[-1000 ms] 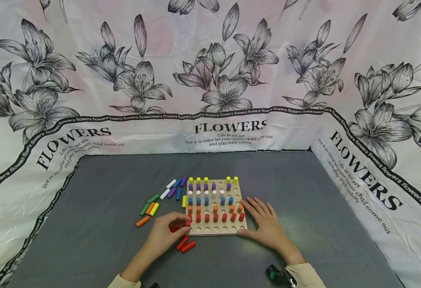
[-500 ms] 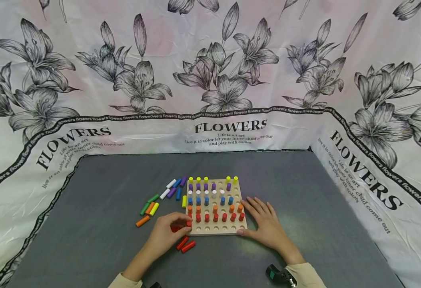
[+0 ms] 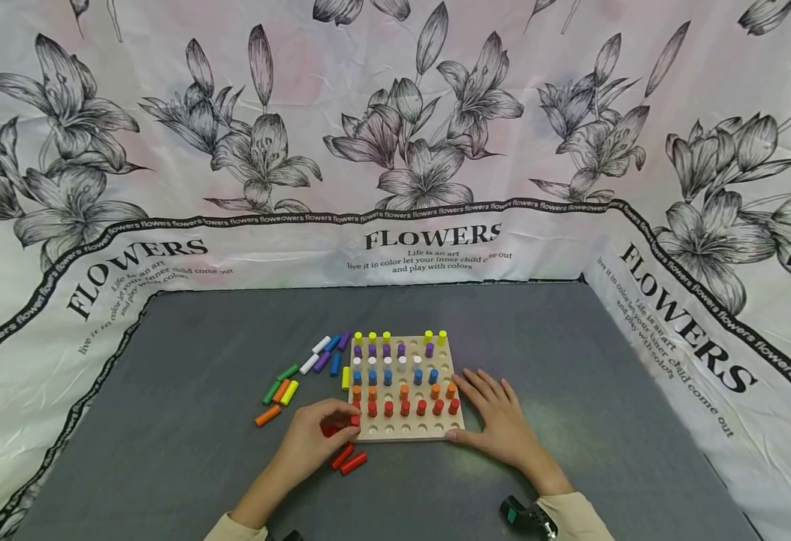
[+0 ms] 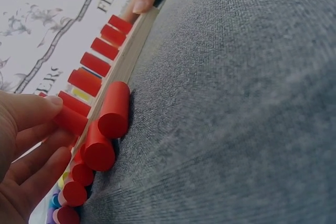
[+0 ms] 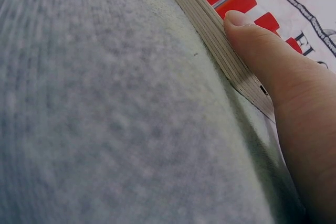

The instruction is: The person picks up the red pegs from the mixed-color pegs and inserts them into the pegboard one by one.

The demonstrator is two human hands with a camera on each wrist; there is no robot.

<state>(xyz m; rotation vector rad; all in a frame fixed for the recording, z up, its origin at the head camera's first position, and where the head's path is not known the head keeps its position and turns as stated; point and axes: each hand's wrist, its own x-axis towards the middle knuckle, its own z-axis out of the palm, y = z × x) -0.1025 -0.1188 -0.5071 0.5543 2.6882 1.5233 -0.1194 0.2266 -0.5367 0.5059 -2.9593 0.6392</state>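
A wooden pegboard (image 3: 422, 436) with rows of coloured pegs lies on the grey table. At its near left corner my left hand (image 3: 307, 439) pinches a red peg (image 4: 72, 120) between thumb and fingers, over the front row of holes. My right hand (image 3: 499, 422) rests along the board's right side with fingers spread. Its thumb (image 5: 254, 40) lies on the near right corner in the right wrist view. Red pegs (image 3: 405, 409) stand in the row behind the front one. Two loose red pegs (image 3: 354, 463) lie just below the left hand.
Left of the board lie several loose pegs, among them green (image 3: 271, 392), orange (image 3: 268, 415), yellow (image 3: 290, 393), white (image 3: 309, 364) and blue (image 3: 336, 365). A flower-printed cloth (image 3: 429, 259) encloses the table's back and sides.
The red peg in my left hand has shifted very slightly right, toward the board's corner hole. My right hand has stayed still on the board's edge.
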